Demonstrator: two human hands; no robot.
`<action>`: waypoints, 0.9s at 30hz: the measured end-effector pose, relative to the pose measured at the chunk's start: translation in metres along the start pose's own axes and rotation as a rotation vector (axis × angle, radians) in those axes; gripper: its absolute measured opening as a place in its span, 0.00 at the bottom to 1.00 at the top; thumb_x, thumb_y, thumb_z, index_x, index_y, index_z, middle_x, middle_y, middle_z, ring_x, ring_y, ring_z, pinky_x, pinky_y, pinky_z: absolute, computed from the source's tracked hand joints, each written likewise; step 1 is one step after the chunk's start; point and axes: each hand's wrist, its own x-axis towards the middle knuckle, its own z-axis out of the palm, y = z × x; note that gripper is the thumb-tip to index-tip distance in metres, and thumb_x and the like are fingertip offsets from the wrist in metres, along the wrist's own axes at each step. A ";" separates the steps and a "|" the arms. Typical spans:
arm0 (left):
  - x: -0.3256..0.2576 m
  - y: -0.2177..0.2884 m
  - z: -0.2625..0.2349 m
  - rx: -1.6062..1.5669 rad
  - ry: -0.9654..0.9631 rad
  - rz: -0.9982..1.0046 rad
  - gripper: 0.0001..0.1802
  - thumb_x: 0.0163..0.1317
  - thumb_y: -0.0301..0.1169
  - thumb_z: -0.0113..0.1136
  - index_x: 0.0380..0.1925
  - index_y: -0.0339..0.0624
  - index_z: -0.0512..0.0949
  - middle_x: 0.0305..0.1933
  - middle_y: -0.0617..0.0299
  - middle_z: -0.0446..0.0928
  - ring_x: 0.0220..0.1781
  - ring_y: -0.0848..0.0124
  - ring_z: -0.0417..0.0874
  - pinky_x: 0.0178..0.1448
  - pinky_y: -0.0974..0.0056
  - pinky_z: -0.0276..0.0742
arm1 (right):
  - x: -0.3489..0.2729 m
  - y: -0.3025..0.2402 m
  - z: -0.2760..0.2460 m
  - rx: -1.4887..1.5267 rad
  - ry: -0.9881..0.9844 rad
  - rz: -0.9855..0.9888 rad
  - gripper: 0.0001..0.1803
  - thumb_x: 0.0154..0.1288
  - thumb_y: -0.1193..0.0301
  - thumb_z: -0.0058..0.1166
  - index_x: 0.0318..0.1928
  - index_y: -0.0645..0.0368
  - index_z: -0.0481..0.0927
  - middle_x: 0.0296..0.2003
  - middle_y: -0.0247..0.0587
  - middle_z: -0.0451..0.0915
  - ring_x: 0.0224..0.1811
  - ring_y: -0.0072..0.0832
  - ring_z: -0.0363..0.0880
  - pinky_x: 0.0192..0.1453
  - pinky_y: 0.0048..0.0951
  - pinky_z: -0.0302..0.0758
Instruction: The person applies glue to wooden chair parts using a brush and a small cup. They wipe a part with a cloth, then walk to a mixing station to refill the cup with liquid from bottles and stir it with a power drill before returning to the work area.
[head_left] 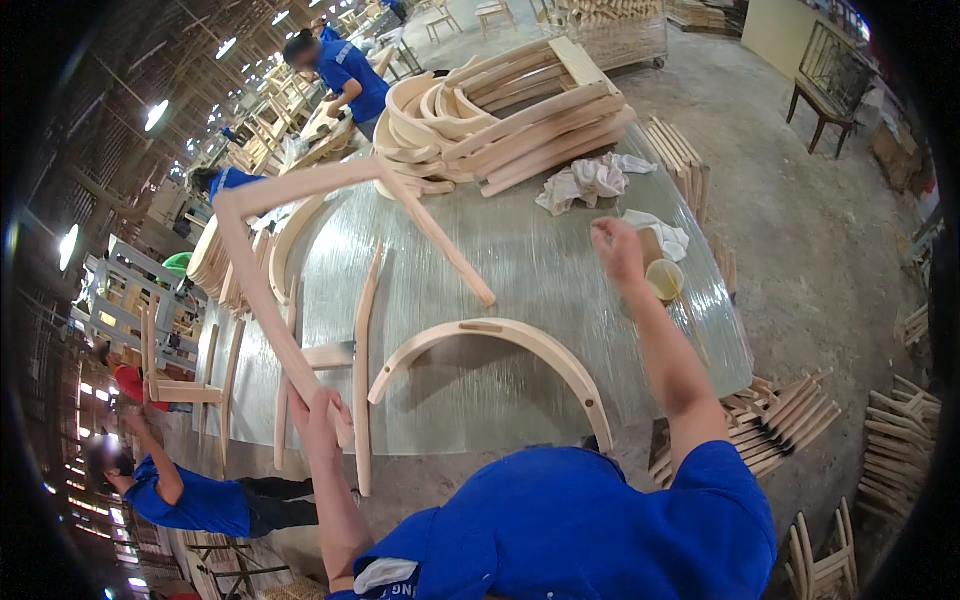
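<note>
Two hands at work, on different things. Left hand (318, 415), lower left of centre, is clamped on the lower end of a long bent pale-wood chair frame piece (262, 290). That piece rises from the grip up and to the left, bends near the upper left, then runs right along its top edge and drops a second leg diagonally down to the table at centre. So its long axis near the hand goes steeply up-left, and the weight sits above and left of the grip.

Right hand (617, 250), right of centre, is raised over the table, fingers curled together; whether it holds something small, cannot tell. Just right of and below it sits a small yellowish plastic cup (664, 279), near a crumpled white rag (590, 181) further up. Right hand is nearer the cup, well apart from the frame piece.

On the glossy grey worktable (530, 270) between the arms lies a curved pale-wood arch (497, 335), open side down. A stack of curved wooden parts (500, 110) fills the top centre. Other workers in blue stand left.
</note>
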 end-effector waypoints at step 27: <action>0.077 0.025 0.016 0.556 0.167 0.109 0.34 0.55 0.26 0.57 0.62 0.37 0.57 0.34 0.61 0.70 0.20 0.81 0.66 0.20 0.75 0.64 | 0.181 -0.174 0.062 1.259 -0.242 -0.150 0.14 0.65 0.70 0.48 0.50 0.61 0.74 0.42 0.33 0.76 0.45 0.21 0.74 0.48 0.27 0.74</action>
